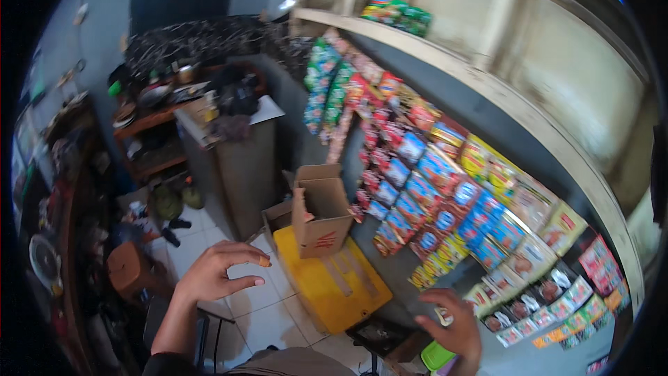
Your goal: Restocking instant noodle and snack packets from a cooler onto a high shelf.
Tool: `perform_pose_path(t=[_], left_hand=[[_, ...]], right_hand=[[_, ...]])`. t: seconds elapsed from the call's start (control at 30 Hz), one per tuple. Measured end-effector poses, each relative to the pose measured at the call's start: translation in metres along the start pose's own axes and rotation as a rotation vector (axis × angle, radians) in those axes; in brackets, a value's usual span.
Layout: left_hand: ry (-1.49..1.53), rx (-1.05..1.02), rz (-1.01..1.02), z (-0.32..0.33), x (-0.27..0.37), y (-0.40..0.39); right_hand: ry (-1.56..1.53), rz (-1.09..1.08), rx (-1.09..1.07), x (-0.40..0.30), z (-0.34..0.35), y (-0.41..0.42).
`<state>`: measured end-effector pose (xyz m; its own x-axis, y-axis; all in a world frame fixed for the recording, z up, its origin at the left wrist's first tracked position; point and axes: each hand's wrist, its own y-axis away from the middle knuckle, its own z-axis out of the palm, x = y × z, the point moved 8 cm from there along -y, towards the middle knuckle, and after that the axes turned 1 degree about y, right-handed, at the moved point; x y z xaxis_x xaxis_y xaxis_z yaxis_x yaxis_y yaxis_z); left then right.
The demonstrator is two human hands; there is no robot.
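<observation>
My left hand (pixel 222 270) is raised over the white tiled floor (pixel 254 318). Its thumb and fingers are apart with nothing between them, and an orange-brown wrap circles one fingertip. To the right, my right hand (pixel 451 321) hovers in front of the hanging sachets, also with thumb and fingers apart and nothing held. Between the hands stands a cardboard box (pixel 322 237) with its top flaps up and red lettering on the side. It rests on a yellow box (pixel 339 292) with strips of brown tape across it. Neither hand touches the boxes.
Strips of product sachets (pixel 417 193) hang along the right wall below a pale wooden shelf (pixel 469 70). Green packets (pixel 412 20) lie on that shelf. An orange-brown plastic stool (pixel 128 271) stands at left. Behind are a grey cabinet (pixel 240 177) and a wooden table (pixel 148 122) with pans.
</observation>
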<state>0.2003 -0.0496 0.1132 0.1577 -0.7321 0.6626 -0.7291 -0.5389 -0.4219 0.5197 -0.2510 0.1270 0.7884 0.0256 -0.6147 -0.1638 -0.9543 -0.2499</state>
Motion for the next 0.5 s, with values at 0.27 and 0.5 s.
perform_pose_path(t=[0.27, 0.5], left_hand=[[0.04, 0.166, -0.432, -0.051, -0.091, 0.111], [0.1, 0.362, -0.631, -0.062, -0.141, 0.16]], right_hand=[[-0.173, -0.253, -0.589, -0.051, 0.211, -0.12], [-0.215, -0.386, -0.81, -0.085, 0.297, -0.192]])
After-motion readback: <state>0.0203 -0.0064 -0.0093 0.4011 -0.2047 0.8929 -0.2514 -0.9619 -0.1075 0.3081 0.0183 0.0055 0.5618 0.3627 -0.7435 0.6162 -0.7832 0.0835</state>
